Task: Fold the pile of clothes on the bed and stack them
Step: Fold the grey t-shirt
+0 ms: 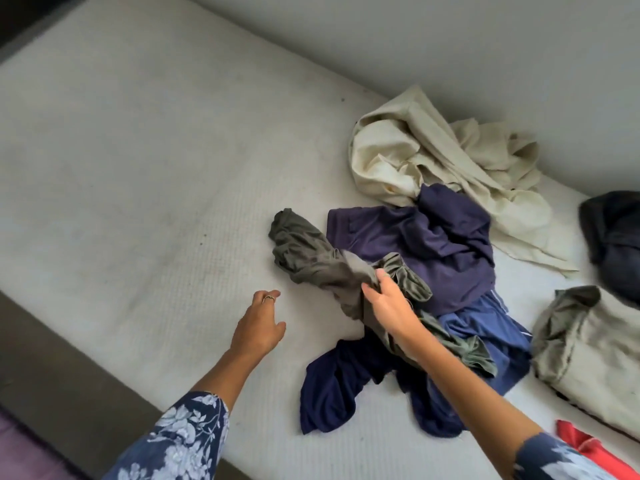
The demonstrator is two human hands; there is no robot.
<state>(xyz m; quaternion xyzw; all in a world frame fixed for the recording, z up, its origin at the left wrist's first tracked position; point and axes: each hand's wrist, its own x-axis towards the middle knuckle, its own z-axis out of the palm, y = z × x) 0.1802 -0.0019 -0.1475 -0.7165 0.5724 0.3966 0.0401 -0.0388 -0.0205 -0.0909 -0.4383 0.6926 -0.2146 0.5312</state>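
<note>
A loose pile of clothes lies on the white mattress [138,168]. My right hand [389,306] grips an olive-green garment [308,251] and holds it up over the pile, its free end hanging to the left. My left hand [259,327] hovers open above the bare mattress, left of that garment, holding nothing. Under the green garment lie a purple shirt [433,244], a blue pair of shorts [485,323] and a dark navy garment [339,386]. A crumpled cream cloth [433,150] sits behind them near the wall.
A beige garment [588,348] lies at the right, a dark one [613,237] behind it and a red one [585,445] at the lower right. The wall [450,46] runs along the far side. The mattress edge [104,358] drops to a dark floor at the lower left.
</note>
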